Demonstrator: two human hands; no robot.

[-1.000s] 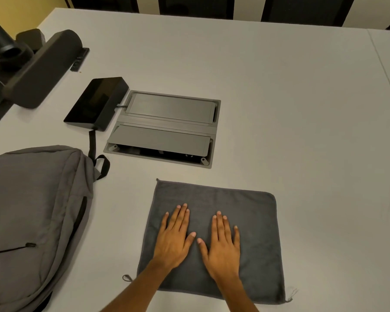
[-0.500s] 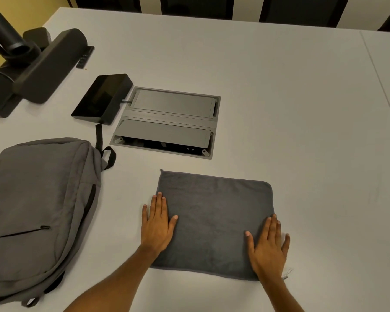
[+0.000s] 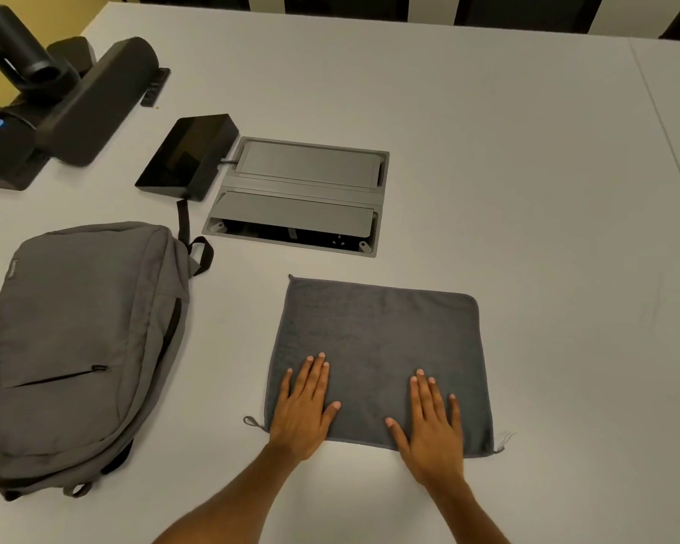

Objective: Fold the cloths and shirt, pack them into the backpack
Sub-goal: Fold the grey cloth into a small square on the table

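Both hands have slid inward from the cloth's side edges since half a second ago and now lie on its near half, smoothing.

Upper left of frame: camera unit (image 3: 61, 100), idle. Right of it, a black tablet (image 3: 189, 155) beside the cable hatch (image 3: 303, 194) set into the table (image 3: 527, 151). None of these matter to the task.

Left of frame: backpack (image 3: 75, 343), flat on the table, front pocket zip appears closed; main opening not visible, cannot tell whether it is open. Nothing seen packed yet.

Centre, lower: cloth (image 3: 377, 331), dark grey, spread flat and roughly square, well apart from the backpack. No fold visible in it. No shirt or other cloths in frame.

Left hand (image 3: 305, 406): palm down near the cloth's lower left corner, fingers extended and slightly fanned, heel hanging over the near hem. Grip is flat and spread, pinching nothing.

Right hand (image 3: 432, 422): palm down toward the lower right, fingers extended, thumb angled inward. Same flat, spread grip.

Judgement: step is flattening before the first fold; task barely begun. To do it well, press wrinkles out toward the edges, then pinch the two near corners and carry them to the far corners so the hems line up. Loose threads at the lower right corner could snag.
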